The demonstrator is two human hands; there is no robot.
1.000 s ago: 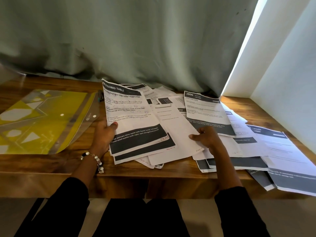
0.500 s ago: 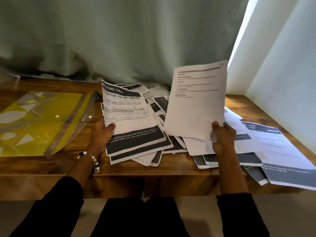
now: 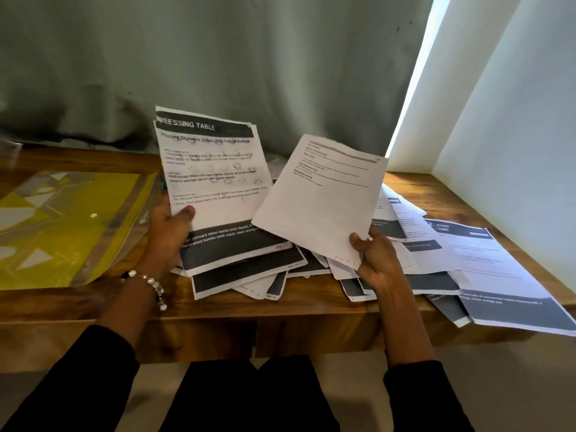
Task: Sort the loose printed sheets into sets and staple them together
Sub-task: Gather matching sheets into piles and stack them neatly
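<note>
Now left hand gripping titled sheets, right hand pinching tilted page

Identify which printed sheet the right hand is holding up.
The mostly white sheet, pinched at its lower corner by the right hand. It lacks the dark bottom band seen on the "DRESSING TABLE" sheets.

A small stack headed "DRESSING TABLE" stood tilted up in the left hand; a mostly white sheet slanted from the right hand; loose printed sheets sprawled overlapping beneath both.
</note>
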